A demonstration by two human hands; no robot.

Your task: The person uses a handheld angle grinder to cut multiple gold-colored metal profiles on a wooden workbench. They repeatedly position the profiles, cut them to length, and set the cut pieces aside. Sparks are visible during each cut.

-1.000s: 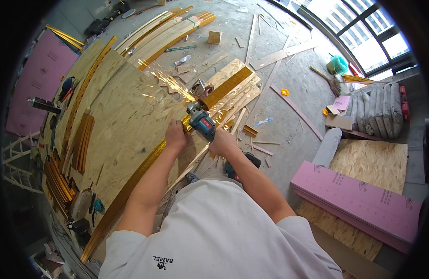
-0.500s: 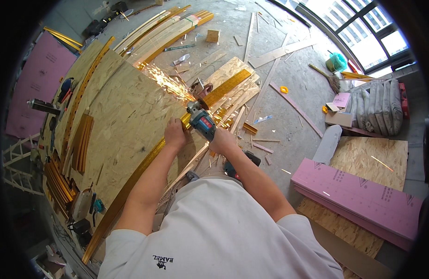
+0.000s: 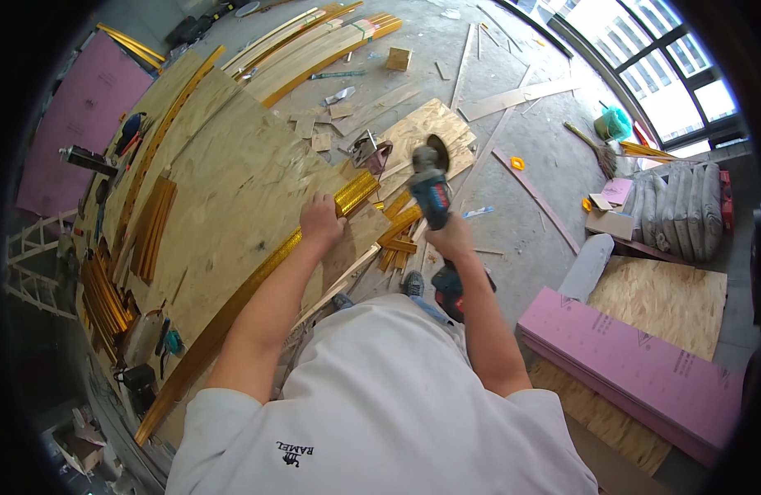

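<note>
A long gold metal profile (image 3: pixel 265 266) with a patterned face lies along the near edge of a large chipboard sheet (image 3: pixel 240 177). My left hand (image 3: pixel 321 221) is closed over it, a little short of its far end. To the right, my right hand (image 3: pixel 451 239) grips the body of a cordless angle grinder (image 3: pixel 431 198). The grinder's dark disc points away from me, apart from the profile, with no sparks showing. Short gold offcuts (image 3: pixel 399 244) lie in a heap below the profile's end, between my hands.
A metal clamp-like fixture (image 3: pixel 371 153) sits by a smaller chipboard piece (image 3: pixel 436 124) ahead. Timber battens (image 3: pixel 327 54) are stacked far left. Pink foam boards (image 3: pixel 628 363) lie at right, near grey sacks (image 3: pixel 676 210). A broom (image 3: pixel 595 148) and wood scraps are on the floor.
The sparks have stopped. My right hand has carried the grinder off the profile to the right. The profile's far length is gone; it now ends just beyond my left hand.
</note>
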